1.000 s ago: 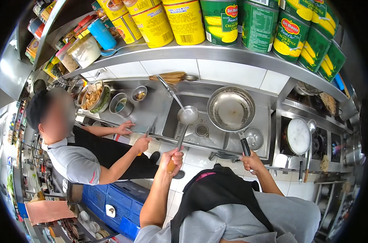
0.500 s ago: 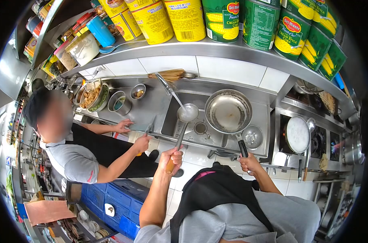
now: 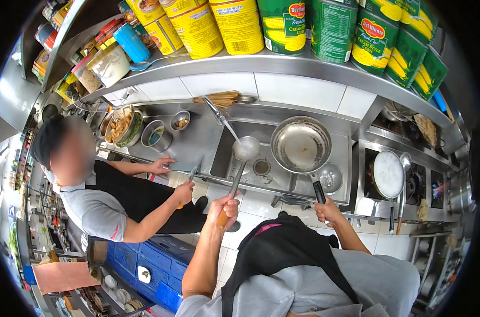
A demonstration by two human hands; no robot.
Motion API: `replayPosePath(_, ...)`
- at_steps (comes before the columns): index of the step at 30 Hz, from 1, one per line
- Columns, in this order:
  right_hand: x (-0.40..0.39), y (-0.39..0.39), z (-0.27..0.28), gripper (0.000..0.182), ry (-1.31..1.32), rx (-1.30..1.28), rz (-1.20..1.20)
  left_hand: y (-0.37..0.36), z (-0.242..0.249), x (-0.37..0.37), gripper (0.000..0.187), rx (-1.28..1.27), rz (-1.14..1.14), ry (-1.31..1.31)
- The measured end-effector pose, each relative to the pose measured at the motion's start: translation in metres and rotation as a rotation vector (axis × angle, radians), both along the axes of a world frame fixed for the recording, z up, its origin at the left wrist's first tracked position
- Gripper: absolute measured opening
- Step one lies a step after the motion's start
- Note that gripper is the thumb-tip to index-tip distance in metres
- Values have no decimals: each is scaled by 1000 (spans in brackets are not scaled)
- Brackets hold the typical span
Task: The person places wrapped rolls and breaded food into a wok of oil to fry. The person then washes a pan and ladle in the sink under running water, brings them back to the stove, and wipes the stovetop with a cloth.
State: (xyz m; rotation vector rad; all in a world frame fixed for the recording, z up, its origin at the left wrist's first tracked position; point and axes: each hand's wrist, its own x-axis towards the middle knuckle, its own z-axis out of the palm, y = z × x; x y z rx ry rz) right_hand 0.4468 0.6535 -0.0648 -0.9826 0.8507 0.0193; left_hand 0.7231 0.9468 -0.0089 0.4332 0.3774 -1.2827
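My left hand is closed round the wooden handle of a ladle. The ladle's round bowl sits under the faucet, and water runs into it above the sink. In my right hand is the black handle of a steel frying pan. Held over the sink's right part, the pan shows its inside, with brown staining round the wall. A metal bowl lies beside the pan, partly hidden by it.
On the left a co-worker holds a knife near the counter. A white-filled pan and another ladle are on the stove at right. Cans line the shelf above. Food bowls stand at back left.
The frying pan has shifted slightly to the right with my right hand. The ladle stays under the running water, almost unmoved.
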Motion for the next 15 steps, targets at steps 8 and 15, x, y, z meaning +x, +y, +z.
replayPosePath(8,5,3,-16,23,84,-151,-15,-1,21,-7,27,-5,-47,-57)
replayPosePath(15,14,6,-21,24,104,-197,50,-7,42,-18,32,-22,-92,-136)
